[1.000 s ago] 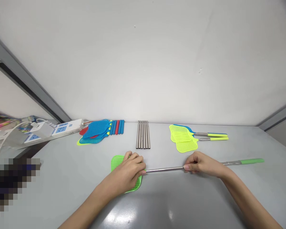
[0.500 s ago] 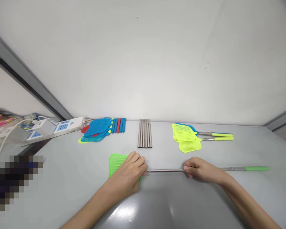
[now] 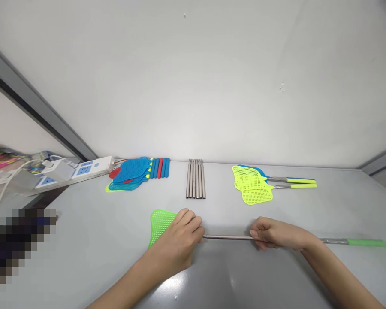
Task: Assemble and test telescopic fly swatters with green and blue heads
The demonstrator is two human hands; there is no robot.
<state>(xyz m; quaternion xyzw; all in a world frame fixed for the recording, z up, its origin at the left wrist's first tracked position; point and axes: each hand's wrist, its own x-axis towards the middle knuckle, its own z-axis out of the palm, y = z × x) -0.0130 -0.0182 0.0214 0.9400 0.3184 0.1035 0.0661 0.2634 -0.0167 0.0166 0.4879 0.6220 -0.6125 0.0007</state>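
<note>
Watching through the head camera. Left hand [image 3: 182, 238] curled, palm down, closed over the neck of a bright green plastic mesh fly swatter [image 3: 161, 221] with a thin silvery metal shaft. Right hand [image 3: 275, 234], to the right, has thumb and fingers pinched narrow on the shaft. Swatter lies crosswise over the near part of the grey tabletop [image 3: 99, 240], mesh head left, green grip [image 3: 366, 243] far out right.

Obscured: joint of head and shaft, under the left fingers; near part of the mesh, behind hand and forearm; a length of shaft, behind the right hand and wrist. The grip's outer end blurs; I can't make out its edge. Both forearms run off the near edge of view.

Far left: overlapping pile of blue, red and yellow mesh swatter heads [image 3: 133, 169], red mostly covered, so I can't count them. Beside it, short blue cylindrical grips [image 3: 165, 168] with a red one among them. Far middle: six silvery metal rods [image 3: 195, 179], side by side. Far right: yellow and blue assembled swatters [image 3: 257, 195], the blue largely hidden beneath. At left, a white power strip [image 3: 98, 166], partly covered by plugs; near left is pixelated, unreadable.
</note>
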